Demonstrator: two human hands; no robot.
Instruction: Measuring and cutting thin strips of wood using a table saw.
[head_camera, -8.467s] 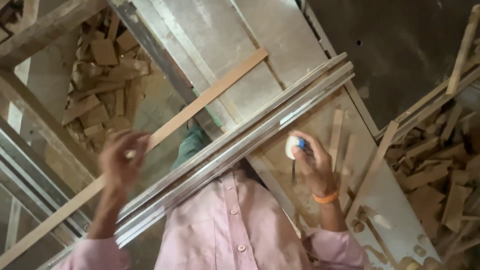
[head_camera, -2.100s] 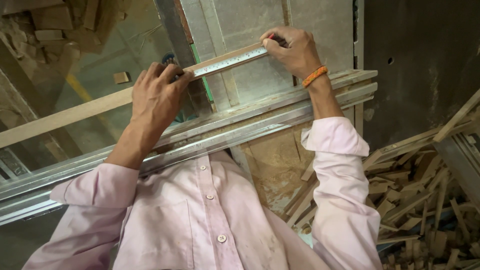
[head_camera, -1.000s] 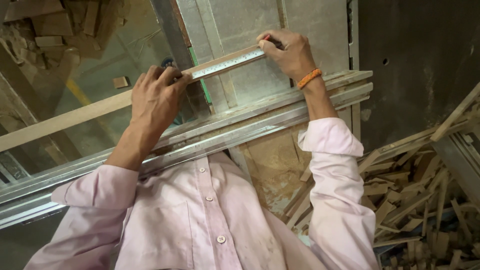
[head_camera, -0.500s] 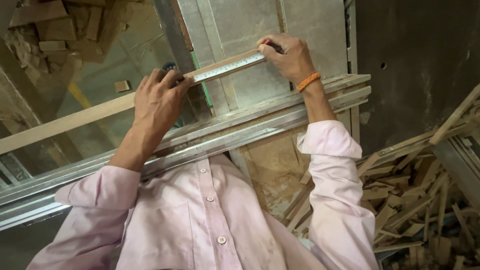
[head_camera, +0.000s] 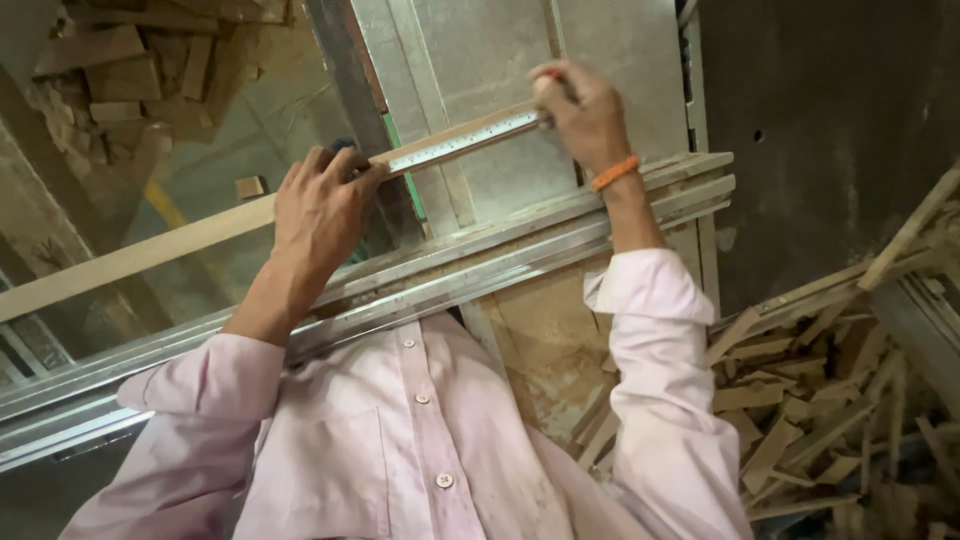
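Note:
A long pale wooden strip (head_camera: 150, 245) lies slanted across a grey metal machine table (head_camera: 620, 50). A steel ruler (head_camera: 460, 140) rests along its right end. My left hand (head_camera: 320, 205) presses down on the ruler's left end and the strip. My right hand (head_camera: 585, 115), with an orange band at the wrist, is closed on a thin pencil-like marker at the ruler's right end. The marker's tip is hidden by my fingers. Both arms are in pink sleeves.
Long aluminium rails (head_camera: 500, 260) run slanted across the table between my body and the strip. A heap of wood offcuts (head_camera: 820, 390) lies on the right, and more blocks (head_camera: 130, 60) are piled at the top left. Sawdust covers the table near my chest.
Several seconds ago the strip carried no ruler and my right hand hovered low over the table. Over the last second both hands stay on the ruler, and the right hand shifts slightly.

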